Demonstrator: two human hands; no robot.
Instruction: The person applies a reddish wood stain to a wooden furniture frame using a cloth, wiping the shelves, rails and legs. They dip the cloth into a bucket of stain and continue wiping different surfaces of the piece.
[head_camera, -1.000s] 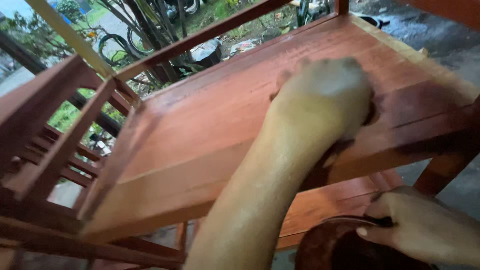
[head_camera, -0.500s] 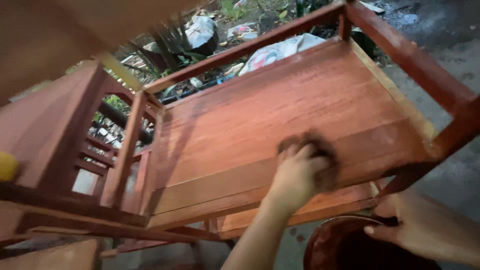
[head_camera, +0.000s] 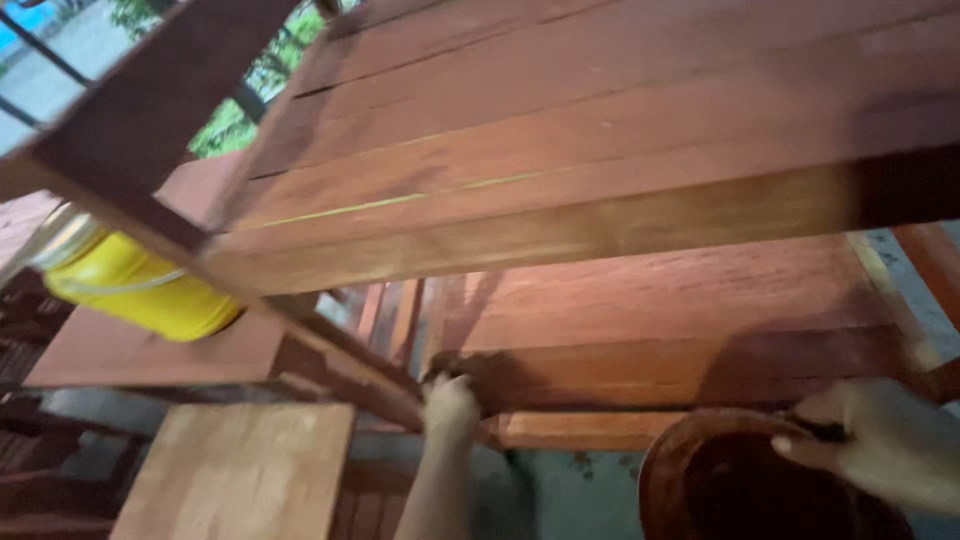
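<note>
Left hand: my left hand (head_camera: 450, 405) reaches up, fingers curled on a dark rag (head_camera: 478, 375) against the lower shelf (head_camera: 680, 300).
Right hand: my right hand (head_camera: 885, 440), below that shelf, grips the stain bucket (head_camera: 720, 480) by its rim.

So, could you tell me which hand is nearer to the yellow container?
The left. The left hand presses on the shelf edge, right of the yellow container; the right hand grips the brown bucket, farther off.
</note>
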